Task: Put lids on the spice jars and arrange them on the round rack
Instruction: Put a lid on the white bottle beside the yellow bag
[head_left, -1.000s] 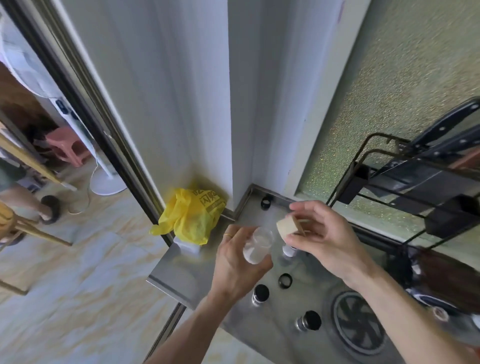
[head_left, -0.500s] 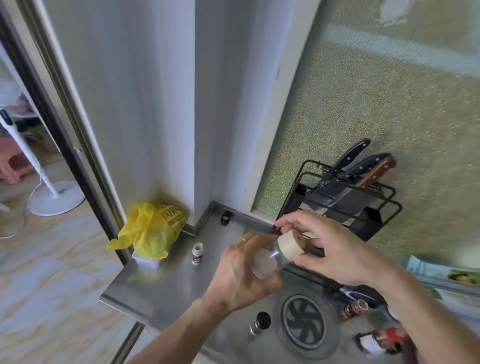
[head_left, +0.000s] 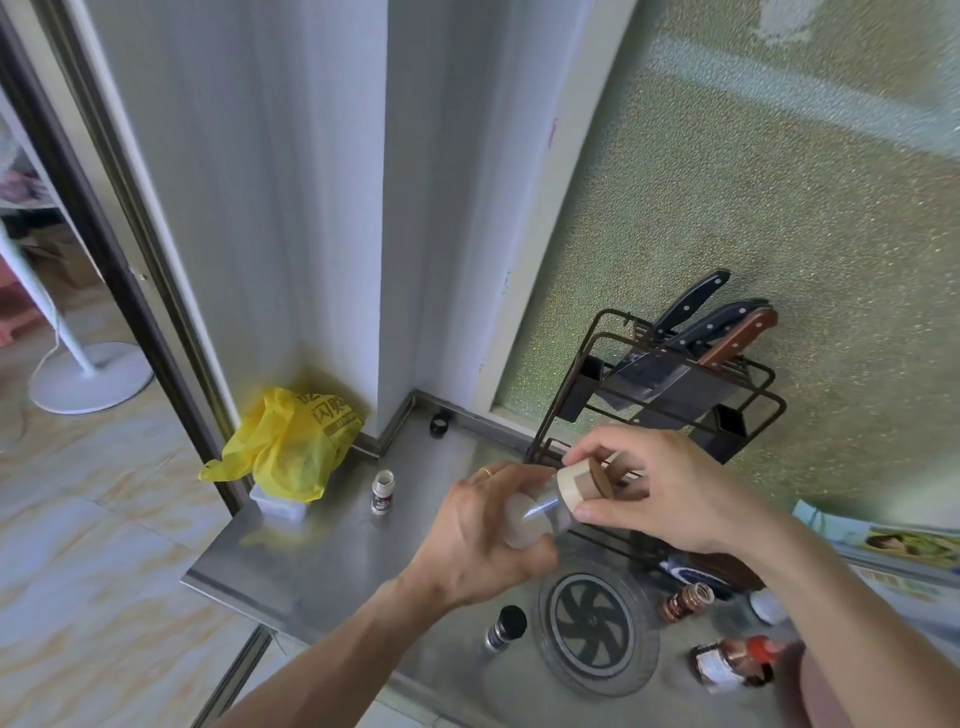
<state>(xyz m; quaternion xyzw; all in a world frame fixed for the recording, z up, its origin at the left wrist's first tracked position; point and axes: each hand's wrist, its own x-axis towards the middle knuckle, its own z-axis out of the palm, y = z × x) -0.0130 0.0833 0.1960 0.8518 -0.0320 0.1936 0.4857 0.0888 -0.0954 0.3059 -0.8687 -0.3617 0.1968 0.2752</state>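
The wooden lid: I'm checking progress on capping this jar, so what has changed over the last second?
The right hand has brought the wooden lid from just beside the glass jar onto its mouth, where it now sits. The left hand still grips the jar, tilted, above the steel counter. The head camera has shifted, so the round rack now shows, with no jar on it.

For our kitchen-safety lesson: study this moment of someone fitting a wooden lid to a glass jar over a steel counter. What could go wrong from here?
1. The glass jar is held tilted in mid-air by the left hand while the right hand works the wooden lid; a slip could drop it onto the steel counter.
2. The knife rack stands just behind the hands; a sudden jerk back might meet it.
3. A small jar stands beside the round rack, easy to knock over when placing.
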